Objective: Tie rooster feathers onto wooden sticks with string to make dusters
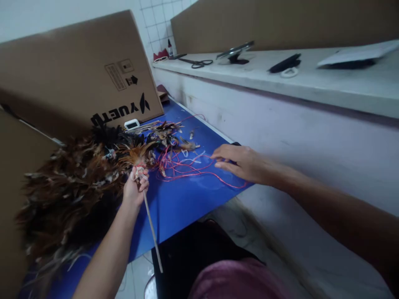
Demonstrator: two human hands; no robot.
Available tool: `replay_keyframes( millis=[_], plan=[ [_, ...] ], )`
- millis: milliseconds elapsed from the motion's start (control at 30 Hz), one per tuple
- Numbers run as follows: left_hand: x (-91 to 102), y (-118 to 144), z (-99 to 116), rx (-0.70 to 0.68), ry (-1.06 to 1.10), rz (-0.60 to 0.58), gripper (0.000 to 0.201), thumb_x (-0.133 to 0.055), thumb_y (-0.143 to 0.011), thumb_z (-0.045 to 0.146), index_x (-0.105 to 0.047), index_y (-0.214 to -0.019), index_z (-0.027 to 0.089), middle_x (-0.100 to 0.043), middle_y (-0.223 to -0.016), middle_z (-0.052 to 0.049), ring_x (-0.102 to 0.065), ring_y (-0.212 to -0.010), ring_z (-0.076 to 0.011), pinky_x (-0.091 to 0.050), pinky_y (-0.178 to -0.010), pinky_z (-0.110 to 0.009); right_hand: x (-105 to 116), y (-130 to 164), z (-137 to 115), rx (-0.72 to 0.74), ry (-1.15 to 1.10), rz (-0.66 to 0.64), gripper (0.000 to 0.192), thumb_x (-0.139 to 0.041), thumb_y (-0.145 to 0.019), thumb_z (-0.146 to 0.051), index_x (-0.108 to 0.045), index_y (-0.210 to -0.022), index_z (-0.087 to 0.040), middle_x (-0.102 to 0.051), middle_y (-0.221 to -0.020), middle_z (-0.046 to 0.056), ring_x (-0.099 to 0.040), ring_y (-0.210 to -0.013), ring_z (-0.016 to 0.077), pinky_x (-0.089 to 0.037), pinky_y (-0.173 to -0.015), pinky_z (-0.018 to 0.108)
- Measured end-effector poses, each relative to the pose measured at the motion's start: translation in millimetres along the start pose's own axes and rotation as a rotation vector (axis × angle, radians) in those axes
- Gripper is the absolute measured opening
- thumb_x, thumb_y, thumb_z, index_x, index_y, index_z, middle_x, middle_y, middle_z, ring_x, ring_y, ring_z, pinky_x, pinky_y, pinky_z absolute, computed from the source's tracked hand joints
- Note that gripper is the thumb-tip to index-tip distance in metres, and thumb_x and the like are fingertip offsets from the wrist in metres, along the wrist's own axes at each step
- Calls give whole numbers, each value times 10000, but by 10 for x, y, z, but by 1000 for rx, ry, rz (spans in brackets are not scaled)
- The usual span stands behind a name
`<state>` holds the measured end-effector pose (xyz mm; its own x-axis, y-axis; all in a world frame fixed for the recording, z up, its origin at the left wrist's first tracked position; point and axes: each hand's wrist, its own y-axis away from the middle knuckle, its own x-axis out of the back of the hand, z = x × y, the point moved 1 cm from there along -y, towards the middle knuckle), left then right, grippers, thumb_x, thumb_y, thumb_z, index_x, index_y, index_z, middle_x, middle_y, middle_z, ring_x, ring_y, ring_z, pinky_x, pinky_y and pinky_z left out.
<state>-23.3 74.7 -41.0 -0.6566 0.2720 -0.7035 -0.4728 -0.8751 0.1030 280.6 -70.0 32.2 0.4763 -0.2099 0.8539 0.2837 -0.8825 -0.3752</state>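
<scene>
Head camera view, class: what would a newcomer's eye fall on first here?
First, the heap of brown and black feathers at the left of the blue table. Next, the left hand gripping a thin stick tipped with feathers. The right hand reaches into tangled red string at the centre.

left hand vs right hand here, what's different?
The left hand is closed around a thin stick with feathers bound at its top; the right hand lies open, fingers on the red string. The left hand is raised upright; the right hand reaches flat across the blue table. Both are bare.
</scene>
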Motion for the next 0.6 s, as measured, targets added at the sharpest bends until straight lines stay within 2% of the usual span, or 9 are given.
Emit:
replay_keyframes(
  millis=[133,300,433,600],
  plan=[
    [-28,35,-67,15,20,9,281,-306,-913,282,-521,-940,103,-453,-684,-11,-371,-435,-25,-243,-279,-86,-117,496,-55,6,35,2,264,-402,-897,-260,-586,-1064,-168,-617,-1041,78,-575,-970,175,-463,-870,349],
    [-3,91,-114,13,27,50,314,-267,-921,278,-521,-937,95,-450,-668,-13,-372,-432,-27,-244,-280,-90,-481,941,-138,78,139,56,294,-358,-908,-176,-587,-1091,-160,-614,-1106,97,-509,-1103,194,-424,-934,392],
    [-5,124,-152,11,52,90,310,-266,-922,292,-516,-937,111,-444,-645,-7,-359,-431,-35,-225,-279,-97,-738,1092,-164,57,179,95,318,-390,-899,-190,-542,-1178,-177,-521,-1260,99,-414,-1208,220,-387,-970,424],
    [-48,165,-230,33,57,109,271,-292,-917,281,-506,-943,117,-441,-637,-5,-365,-436,-39,-206,-279,-102,-922,1111,-104,33,176,117,340,-421,-888,-232,-522,-1210,-189,-523,-1263,100,-418,-1212,216,-336,-1019,442]
  ],
)
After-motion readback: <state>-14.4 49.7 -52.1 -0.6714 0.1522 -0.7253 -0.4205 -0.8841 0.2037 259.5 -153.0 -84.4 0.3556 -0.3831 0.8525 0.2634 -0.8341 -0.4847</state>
